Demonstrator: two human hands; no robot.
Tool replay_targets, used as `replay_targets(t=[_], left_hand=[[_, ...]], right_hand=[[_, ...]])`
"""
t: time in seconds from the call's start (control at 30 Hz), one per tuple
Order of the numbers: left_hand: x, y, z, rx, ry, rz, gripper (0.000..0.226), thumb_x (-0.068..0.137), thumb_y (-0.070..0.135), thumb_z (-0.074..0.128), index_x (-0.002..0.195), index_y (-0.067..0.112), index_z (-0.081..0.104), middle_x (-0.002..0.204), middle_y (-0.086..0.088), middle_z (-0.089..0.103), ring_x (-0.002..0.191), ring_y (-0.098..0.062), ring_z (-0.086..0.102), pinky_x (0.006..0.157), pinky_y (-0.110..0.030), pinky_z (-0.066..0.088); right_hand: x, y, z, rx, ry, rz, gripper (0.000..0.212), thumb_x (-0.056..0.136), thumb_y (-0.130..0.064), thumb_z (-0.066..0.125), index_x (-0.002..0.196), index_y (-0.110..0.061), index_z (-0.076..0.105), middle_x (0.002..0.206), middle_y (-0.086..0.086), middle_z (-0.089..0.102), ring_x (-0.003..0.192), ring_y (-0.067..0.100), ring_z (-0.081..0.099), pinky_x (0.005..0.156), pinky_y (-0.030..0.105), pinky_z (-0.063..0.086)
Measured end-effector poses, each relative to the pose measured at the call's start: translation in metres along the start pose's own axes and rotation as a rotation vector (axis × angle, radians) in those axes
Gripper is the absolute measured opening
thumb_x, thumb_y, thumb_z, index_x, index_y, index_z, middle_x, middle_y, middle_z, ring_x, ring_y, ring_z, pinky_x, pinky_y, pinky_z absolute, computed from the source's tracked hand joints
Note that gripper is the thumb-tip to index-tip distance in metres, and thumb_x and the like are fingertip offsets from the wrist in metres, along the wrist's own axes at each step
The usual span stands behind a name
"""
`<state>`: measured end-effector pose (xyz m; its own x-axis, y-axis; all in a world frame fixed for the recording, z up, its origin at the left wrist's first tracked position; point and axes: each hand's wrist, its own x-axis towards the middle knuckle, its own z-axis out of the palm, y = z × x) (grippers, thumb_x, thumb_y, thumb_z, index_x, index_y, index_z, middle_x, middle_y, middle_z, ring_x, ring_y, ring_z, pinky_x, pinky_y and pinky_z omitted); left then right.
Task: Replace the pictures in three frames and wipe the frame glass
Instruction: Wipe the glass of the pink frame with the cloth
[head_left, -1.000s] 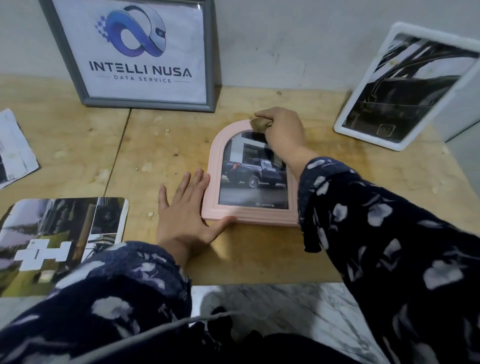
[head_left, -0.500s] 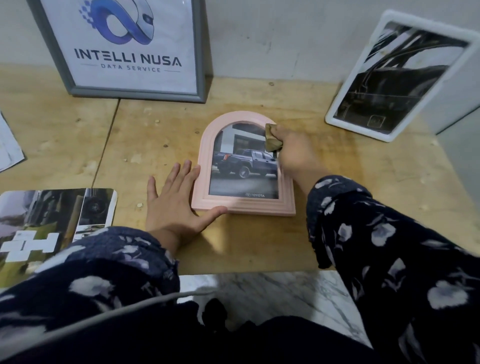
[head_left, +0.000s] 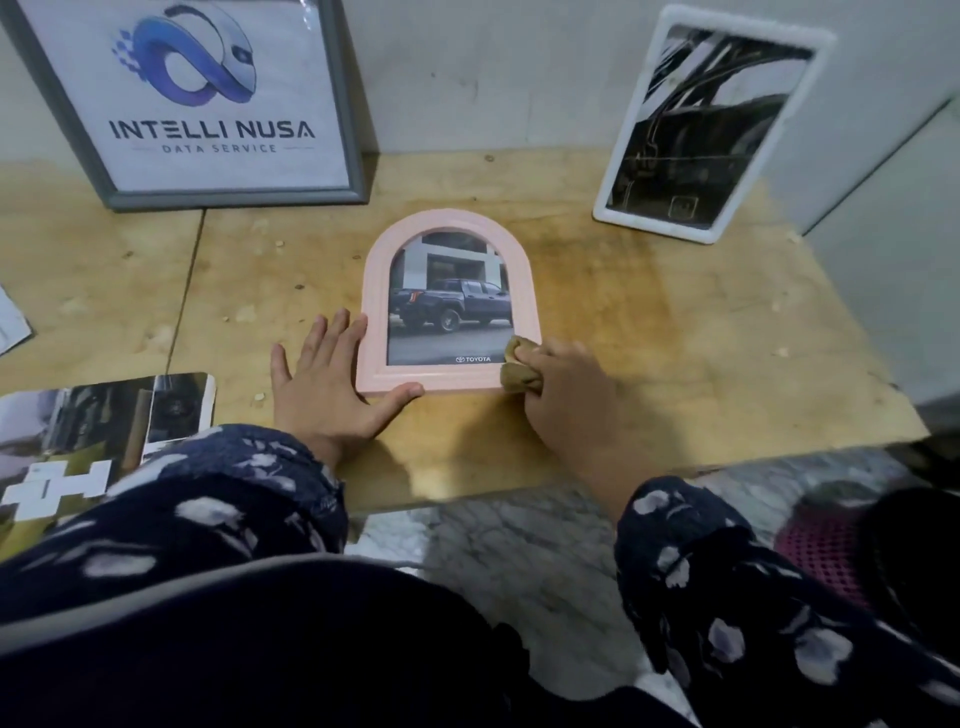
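Right fingers: your right hand (head_left: 563, 387) is bunching a small tan cloth (head_left: 521, 364) in curled fingers, pressing it on the bottom right corner of the pink arched frame (head_left: 452, 228).

Left fingers: your left hand (head_left: 332, 384) is lying flat with fingers spread and straight, fingertips against the frame's left edge and the thumb hooking along the bottom rail, so it's basically bracing the frame.

What just changed: a second ago the cloth was up at the top of the arch, then halfway down the right side, and now it's sitting at the bottom corner. So you're running the wipe down the right edge, and I'd guess this pass is nearly finishing.

Where the frame is: lying flat, glass up, mid surface (head_left: 649, 322), between your hands.

Readable stuff: the truck photo in the pink frame is showing "TOYOTA" with the logo at the bottom. The grey frame (head_left: 353, 104) leaning on the wall is reading "INTELLI NUSA" over "DATA SERVICE".

Other bits: a white frame (head_left: 639, 119) is leaning at the back right with a dark picture, and loose prints (head_left: 104, 415) are lying at the left.
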<state>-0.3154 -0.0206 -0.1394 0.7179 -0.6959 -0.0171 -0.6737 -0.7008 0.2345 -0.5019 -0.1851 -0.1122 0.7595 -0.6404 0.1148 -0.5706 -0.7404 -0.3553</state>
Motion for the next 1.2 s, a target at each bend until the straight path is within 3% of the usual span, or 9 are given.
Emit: replay_targets(t=[0.17, 0.27, 0.4, 0.5, 0.6, 0.7, 0.9, 1.0, 1.2], left_hand=[[-0.001, -0.001, 0.001, -0.008, 0.006, 0.007, 0.109, 0.064, 0.094, 0.021, 0.153, 0.031, 0.016, 0.162, 0.007, 0.012, 0.149, -0.015, 0.005, 0.117, -0.056, 0.002], [0.001, -0.002, 0.002, -0.004, 0.000, 0.011, 0.109, 0.064, 0.095, 0.021, 0.152, 0.032, 0.015, 0.162, 0.008, 0.011, 0.149, -0.015, 0.005, 0.117, -0.057, 0.002], [0.000, -0.003, 0.002, 0.015, -0.013, 0.026, 0.108, 0.066, 0.094, 0.019, 0.153, 0.031, 0.011, 0.162, 0.009, 0.007, 0.149, -0.015, 0.002, 0.117, -0.058, 0.001], [0.000, -0.003, 0.003, 0.043, -0.028, 0.039, 0.103, 0.071, 0.090, 0.016, 0.154, 0.030, 0.006, 0.162, 0.011, 0.005, 0.149, -0.015, -0.002, 0.117, -0.057, -0.001], [-0.001, -0.001, 0.003, 0.022, -0.028, 0.056, 0.088, 0.082, 0.079, 0.009, 0.154, 0.028, 0.007, 0.161, 0.011, 0.009, 0.149, -0.016, -0.001, 0.117, -0.056, -0.004], [-0.002, 0.000, 0.002, -0.105, 0.013, 0.026, 0.069, 0.093, 0.057, 0.004, 0.153, 0.028, 0.020, 0.159, 0.009, 0.021, 0.149, -0.015, 0.004, 0.118, -0.052, -0.005], [0.001, -0.002, 0.003, -0.178, 0.035, -0.013, 0.054, 0.098, 0.027, 0.018, 0.151, 0.030, 0.028, 0.156, 0.011, 0.029, 0.148, -0.011, 0.010, 0.119, -0.045, -0.006], [0.002, -0.003, 0.002, -0.194, 0.012, -0.026, 0.056, 0.095, 0.026, 0.020, 0.151, 0.031, 0.026, 0.157, 0.013, 0.026, 0.148, -0.010, 0.008, 0.119, -0.045, -0.007], [0.009, -0.002, -0.006, -0.233, -0.157, -0.055, 0.057, 0.099, 0.018, 0.023, 0.153, 0.033, 0.013, 0.160, 0.014, 0.011, 0.148, -0.008, -0.003, 0.117, -0.045, -0.012]], right_hand=[[-0.025, -0.007, 0.008, -0.021, 0.134, -0.015, 0.038, 0.064, -0.004, 0.062, 0.101, -0.007, 0.071, 0.090, 0.006, 0.066, 0.083, 0.032, 0.055, 0.071, 0.037, 0.049], [-0.027, -0.016, 0.012, -0.026, 0.127, -0.033, 0.040, 0.065, -0.006, 0.057, 0.103, -0.007, 0.070, 0.090, 0.003, 0.067, 0.084, 0.031, 0.054, 0.073, 0.038, 0.049], [-0.025, -0.022, 0.014, -0.044, 0.098, -0.060, 0.038, 0.064, -0.001, 0.066, 0.101, -0.006, 0.070, 0.088, 0.003, 0.065, 0.084, 0.029, 0.056, 0.071, 0.036, 0.048], [-0.023, -0.023, 0.011, -0.055, 0.068, -0.081, 0.034, 0.065, -0.008, 0.069, 0.099, -0.006, 0.070, 0.090, 0.005, 0.063, 0.085, 0.029, 0.055, 0.069, 0.035, 0.050], [-0.017, -0.020, 0.005, -0.066, 0.035, -0.107, 0.019, 0.070, -0.016, 0.065, 0.088, -0.008, 0.067, 0.090, 0.005, 0.061, 0.085, 0.028, 0.054, 0.061, 0.029, 0.040], [-0.008, -0.018, 0.004, -0.079, 0.028, -0.113, 0.012, 0.072, -0.005, 0.061, 0.081, -0.009, 0.068, 0.085, 0.004, 0.062, 0.082, 0.028, 0.056, 0.058, 0.025, 0.031], [-0.004, -0.027, 0.010, 0.005, 0.017, -0.112, 0.023, 0.073, 0.003, 0.051, 0.081, -0.009, 0.069, 0.084, 0.003, 0.063, 0.082, 0.025, 0.053, 0.060, 0.029, 0.039], [0.002, -0.048, 0.017, 0.055, -0.027, -0.136, 0.023, 0.071, 0.004, 0.041, 0.065, -0.013, 0.055, 0.078, 0.003, 0.060, 0.078, 0.024, 0.049, 0.057, 0.034, 0.037], [0.010, -0.079, 0.029, 0.076, -0.060, -0.179, 0.027, 0.076, 0.006, 0.050, 0.084, -0.012, 0.069, 0.085, 0.003, 0.063, 0.084, 0.024, 0.052, 0.064, 0.034, 0.043]])
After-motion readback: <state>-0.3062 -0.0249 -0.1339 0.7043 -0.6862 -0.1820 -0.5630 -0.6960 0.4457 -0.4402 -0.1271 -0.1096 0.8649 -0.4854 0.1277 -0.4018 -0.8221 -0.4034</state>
